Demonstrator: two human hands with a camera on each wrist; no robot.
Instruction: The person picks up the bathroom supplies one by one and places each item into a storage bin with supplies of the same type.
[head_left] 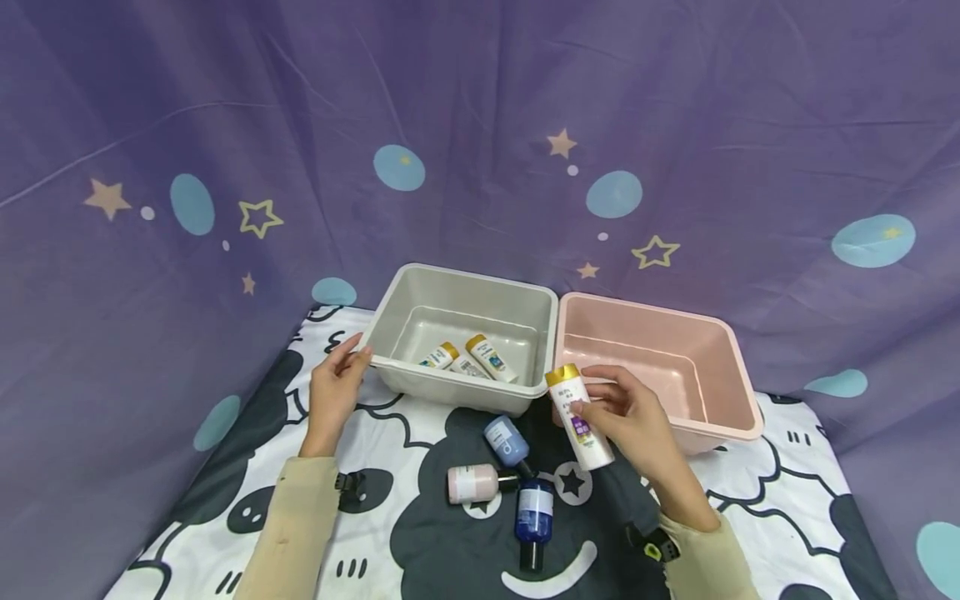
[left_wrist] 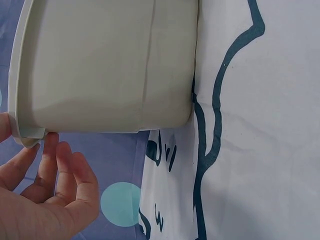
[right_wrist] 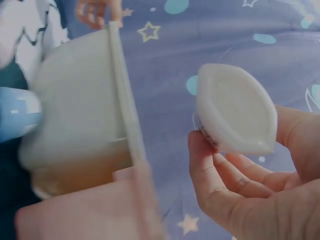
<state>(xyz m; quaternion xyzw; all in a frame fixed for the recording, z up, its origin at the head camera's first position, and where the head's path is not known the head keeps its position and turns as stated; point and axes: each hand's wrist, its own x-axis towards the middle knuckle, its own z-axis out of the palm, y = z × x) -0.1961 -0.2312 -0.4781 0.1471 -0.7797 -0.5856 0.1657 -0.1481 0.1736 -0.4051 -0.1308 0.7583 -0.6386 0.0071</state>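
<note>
My right hand (head_left: 626, 412) holds a white shampoo bottle (head_left: 581, 425) with a gold cap, tilted, over the front edge between two bins. In the right wrist view the white base of that bottle (right_wrist: 237, 107) faces the camera, gripped between thumb and fingers. My left hand (head_left: 337, 387) pinches the left front rim corner of the grey bin (head_left: 450, 385). Up close, the fingers of the left hand (left_wrist: 55, 185) lie under that rim, with the thumb partly cut off by the frame. Several white bottles with gold caps, among them one bottle (head_left: 491, 358), lie inside the grey bin.
A pink bin (head_left: 738, 367) stands against the grey one on its right. In front lie a light blue bottle (head_left: 506, 440), a pale pink bottle (head_left: 472, 484) and a dark blue bottle (head_left: 534, 512) on the sheep-patterned cloth (head_left: 420, 533). A purple curtain (head_left: 480, 225) hangs behind.
</note>
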